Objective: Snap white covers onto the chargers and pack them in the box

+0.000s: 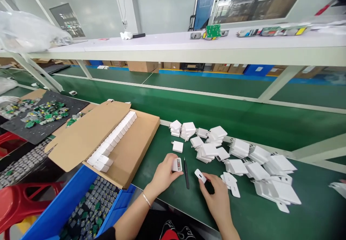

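Note:
My left hand (164, 173) grips a white charger housing (177, 164), its open end facing me and showing parts inside. Between thumb and finger of my right hand (217, 193) is a small white end cap (200, 176) with a dark slot. Black tweezers (186, 175) lie on the green table between my hands. More white end caps (231, 184) sit just right of my right hand. Beyond them, piles of white charger housings (258, 170) spread to the right, and one single housing (177, 146) lies above my left hand.
An open cardboard box (146, 142) on the left holds a row of white housings. Below it, a blue bin (67, 200) contains many circuit boards. A dark mat (72, 104) with loose boards and a red stool (24, 200) are farther left. A white shelf (162, 45) crosses overhead.

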The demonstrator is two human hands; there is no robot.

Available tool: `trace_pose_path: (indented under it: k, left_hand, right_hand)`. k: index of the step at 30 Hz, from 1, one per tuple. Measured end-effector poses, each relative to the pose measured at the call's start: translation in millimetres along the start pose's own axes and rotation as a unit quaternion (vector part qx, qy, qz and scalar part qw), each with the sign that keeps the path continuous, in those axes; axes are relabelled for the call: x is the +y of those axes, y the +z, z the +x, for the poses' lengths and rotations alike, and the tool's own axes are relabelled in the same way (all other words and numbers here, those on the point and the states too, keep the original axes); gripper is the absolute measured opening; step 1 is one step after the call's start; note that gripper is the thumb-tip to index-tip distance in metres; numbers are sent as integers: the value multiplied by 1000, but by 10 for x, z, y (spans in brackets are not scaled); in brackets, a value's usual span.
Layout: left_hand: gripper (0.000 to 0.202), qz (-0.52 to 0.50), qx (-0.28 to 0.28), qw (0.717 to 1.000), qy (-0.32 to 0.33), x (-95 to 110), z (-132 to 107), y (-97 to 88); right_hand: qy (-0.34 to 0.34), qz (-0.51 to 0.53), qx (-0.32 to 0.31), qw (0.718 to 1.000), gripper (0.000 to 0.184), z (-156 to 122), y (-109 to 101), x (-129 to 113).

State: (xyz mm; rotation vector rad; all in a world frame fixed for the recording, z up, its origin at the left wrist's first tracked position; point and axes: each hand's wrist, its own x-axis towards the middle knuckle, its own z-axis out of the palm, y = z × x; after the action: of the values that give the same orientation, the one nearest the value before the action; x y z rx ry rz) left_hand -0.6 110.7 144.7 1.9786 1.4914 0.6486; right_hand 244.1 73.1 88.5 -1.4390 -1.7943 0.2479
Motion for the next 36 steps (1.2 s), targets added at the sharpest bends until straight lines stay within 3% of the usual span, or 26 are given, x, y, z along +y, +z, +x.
trace_pose_path:
  k: [2,5,9,13,17,21,25,28,36]
  left_hand:
    - [53,-107,32,994,8,33,-109,-71]
    - [53,-252,92,962,47,133,-254,-145]
    - [55,-274,108,953,77,332,-360,-225]
    - [54,-247,118,955,114,481,-386,-276]
    - [53,-213,141,955,150,492,-378,-278]
    - [52,-138,182,960,162,439,-376,-284]
    - [48,-59,221,962,148,410,-399,-308]
    - [47,-11,231,965,121,414,-412,-304]
    - [57,-56,139,986,75,525,-446,-202]
  right_hand:
    - [21,54,16,998,16,18,-42,-210]
    - [17,109,42,993,13,74,-121,-600]
    - [-22,130,59,990,18,176,-240,-1062]
    - [-37,130,71,988,21,234,-332,-1320]
    - [-25,118,87,989,18,243,-346,-1359]
    - [5,76,106,991,13,243,-288,-1169]
    - [51,50,109,992,9,212,-277,-940]
    - [73,82,101,989,8,180,-331,-938]
    - [-19,110,48,993,20,225,-302,-1331]
